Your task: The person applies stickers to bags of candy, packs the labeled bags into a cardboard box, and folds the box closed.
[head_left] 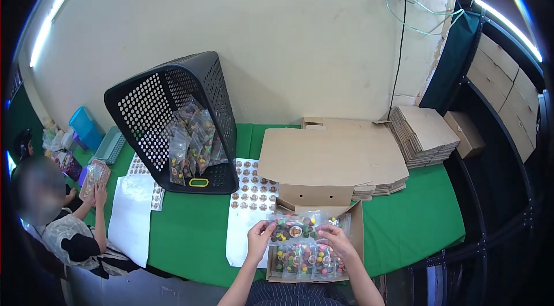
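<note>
Between my two hands a clear bag of colourful round candies [295, 228] is stretched sideways, with a round brown sticker on its middle. My left hand [258, 241] pinches its left end, and my right hand [337, 241] has its fingers closed at the right end. The bag is over an open cardboard box [358, 234]. Inside the box, several similar candy bags [306, 261] lie side by side, each with a sticker. Part of the box's inside is hidden by my hands and the bag.
A black basket [218, 84] lies tipped on its side, with several candy bags [193, 138] inside. Sticker sheets [248, 190] lie left of the box. Flat cardboard boxes [332, 153] and a cardboard stack [424, 133] stand behind. At left, another person [69, 237] holds a clear package [94, 176].
</note>
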Demonstrator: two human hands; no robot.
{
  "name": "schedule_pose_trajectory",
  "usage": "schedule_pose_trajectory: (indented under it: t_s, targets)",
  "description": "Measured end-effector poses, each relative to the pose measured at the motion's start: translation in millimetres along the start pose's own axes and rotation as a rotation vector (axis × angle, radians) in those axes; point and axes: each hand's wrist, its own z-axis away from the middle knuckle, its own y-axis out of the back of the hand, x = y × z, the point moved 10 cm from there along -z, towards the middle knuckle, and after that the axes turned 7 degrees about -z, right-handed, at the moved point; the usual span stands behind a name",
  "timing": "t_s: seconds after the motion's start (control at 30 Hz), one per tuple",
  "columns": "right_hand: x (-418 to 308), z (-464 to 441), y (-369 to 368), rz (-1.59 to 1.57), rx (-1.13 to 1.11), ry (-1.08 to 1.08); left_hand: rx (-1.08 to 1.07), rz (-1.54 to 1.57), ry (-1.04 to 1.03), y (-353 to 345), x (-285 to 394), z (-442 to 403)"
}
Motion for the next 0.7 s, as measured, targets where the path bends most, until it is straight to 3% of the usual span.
schedule_pose_trajectory:
  t_s: [0.1, 0.2, 0.23, 0.27, 0.37, 0.47, 0.6, 0.7]
  targets:
    - [-11, 2, 10, 0.028, 0.079, 0.1, -0.065, -0.062, 0.043, -15, -5, 2]
    - [-26, 3, 9, 0.153, 0.108, 0.224, 0.012, -0.19, -0.032, -15, 2, 3]
    - [-32, 6, 1, 0.195, 0.109, 0.264, 0.114, -0.424, -0.16, -9, 16, 5]
    - [-37, 7, -6, 0.237, 0.109, 0.303, 0.138, -0.453, -0.171, -7, 19, 5]
    - [-65, 15, -32, 0.672, 0.102, 0.648, 0.205, -0.471, -0.186, -2, 36, 6]
    - [-97, 38, -79, 1.142, 0.171, 0.804, 0.114, -0.68, -0.479, -18, 79, 13]
    - [-86, 24, -82, 0.712, -0.015, 0.723, -0.191, -0.458, -0.43, -48, 90, 12]
    - [-48, 6, -92, 0.44, -0.377, 0.428, -0.308, -0.267, -0.255, -61, 72, 11]
